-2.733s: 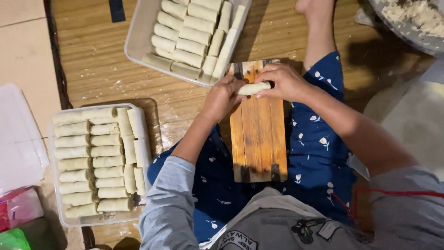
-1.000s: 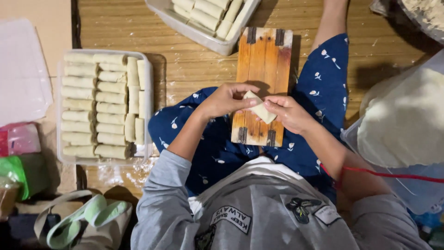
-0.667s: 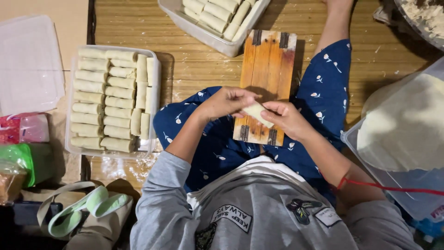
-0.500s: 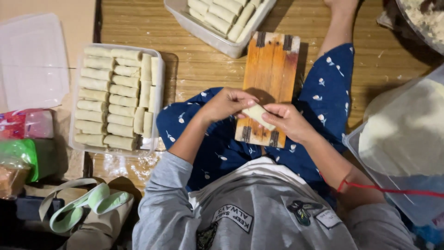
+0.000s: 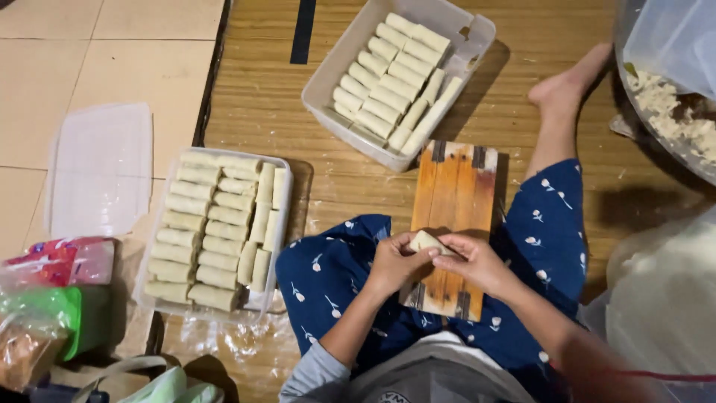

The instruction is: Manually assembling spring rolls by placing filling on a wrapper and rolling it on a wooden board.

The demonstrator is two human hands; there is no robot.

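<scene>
Seen from above, both hands meet just below the middle of the view, over the near end of a wooden board [image 5: 453,216] that rests across the person's lap on dark blue flowered cloth [image 5: 335,276]. The left hand [image 5: 394,263] comes in from about seven o'clock and the right hand [image 5: 477,263] from about four o'clock, and between them sits a small pale roll of dough [image 5: 428,241], lifted just off the board. The roll lies at the twelve o'clock side of both hands: the left thumb and fingertips curl closed around its left end, and the right fingers [image 5: 450,246] close over its right end from the three o'clock side, so only its top middle shows between them. Both hands are thus closed on the roll in a light pinch, not a full fist; how the undersides of the fingers sit cannot be told. At about twelve o'clock from the hands, past the far end of the board, stands a white rectangular tub [image 5: 477,33] tilted on the mat, packed with finished rolls in rows. At about nine o'clock lies a second tray [image 5: 277,246], also filled with rolls laid side by side, with a clear lid [image 5: 101,172] beyond it on the tiled floor. At two o'clock a large bowl [image 5: 634,112] holds crumbly pale filling, and a bare foot [image 5: 563,86] lies just beside it.
</scene>
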